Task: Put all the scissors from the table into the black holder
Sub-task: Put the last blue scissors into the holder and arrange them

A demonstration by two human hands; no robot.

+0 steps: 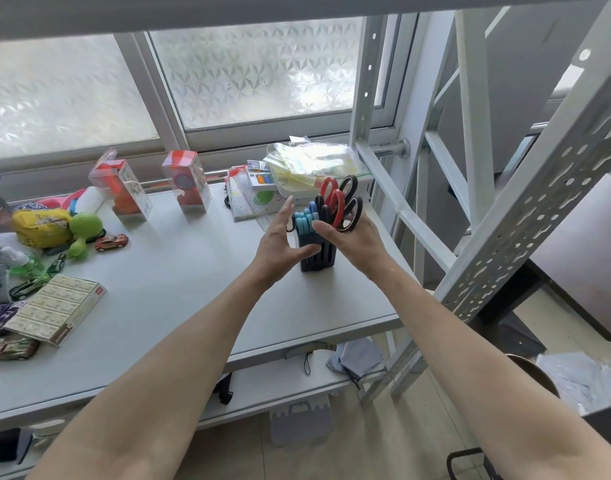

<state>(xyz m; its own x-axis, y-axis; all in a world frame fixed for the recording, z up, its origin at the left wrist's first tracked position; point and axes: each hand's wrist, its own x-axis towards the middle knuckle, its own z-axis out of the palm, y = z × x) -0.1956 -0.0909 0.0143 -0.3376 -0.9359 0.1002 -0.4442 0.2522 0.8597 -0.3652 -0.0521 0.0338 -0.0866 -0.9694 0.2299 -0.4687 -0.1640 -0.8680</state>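
Observation:
The black holder (318,258) stands upright on the grey table (179,306), near its right edge. Blue-handled scissors (304,220) stick up from its left side. Red-and-black-handled scissors (340,201) rise from its right side. My right hand (363,249) is cupped around those red and black handles, thumb in front and fingers hidden behind them. My left hand (279,244) is spread open just left of the holder, its thumb resting against the holder's side. I see no loose scissors elsewhere on the table.
Toys, a toy car (111,242) and flat boxes (56,311) crowd the table's left. Two clear toy boxes (186,181) stand at the back, with a tray of plastic bags (314,164) behind the holder. White metal shelf posts (525,216) rise close on the right.

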